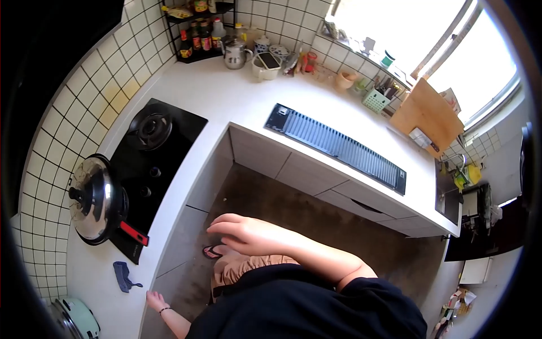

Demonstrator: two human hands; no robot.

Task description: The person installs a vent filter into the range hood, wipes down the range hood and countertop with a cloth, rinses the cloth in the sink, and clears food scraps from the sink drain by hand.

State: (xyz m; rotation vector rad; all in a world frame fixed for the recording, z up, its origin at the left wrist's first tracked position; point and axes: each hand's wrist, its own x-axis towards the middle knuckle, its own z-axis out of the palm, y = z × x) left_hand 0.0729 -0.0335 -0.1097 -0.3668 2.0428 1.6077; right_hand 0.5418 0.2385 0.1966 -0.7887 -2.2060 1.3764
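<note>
Widest of all, the white L-shaped countertop (214,90) is seen running down the left and across the far side. On its left stretch, the black glass gas hob (175,135) is set, with its far burner uncovered. Across the far stretch, the long dark slatted panel (339,148) is laid flat at a slant, near the front edge. At the near end of the hob, the large pan with a shiny domed lid (97,200) is seated, its red-and-black handle turned toward the near right. Over at the far right, the light wooden cutting board (426,116) is propped up by the window. Near left, part of the pale green round-cornered appliance (81,316) is shown.

Now the hands. The right hand (234,230) is held over the floor in front of the body, its fingers loosely curved and slightly parted. The left hand (155,301), banded at the wrist, is placed at the counter's front edge, fingers lightly spread; whether the edge is touched cannot be told. Just beside it, toward the far left, the small grey-blue cloth piece with a thin loop (122,277) is rested on the white surface, between hob and green appliance.
</note>
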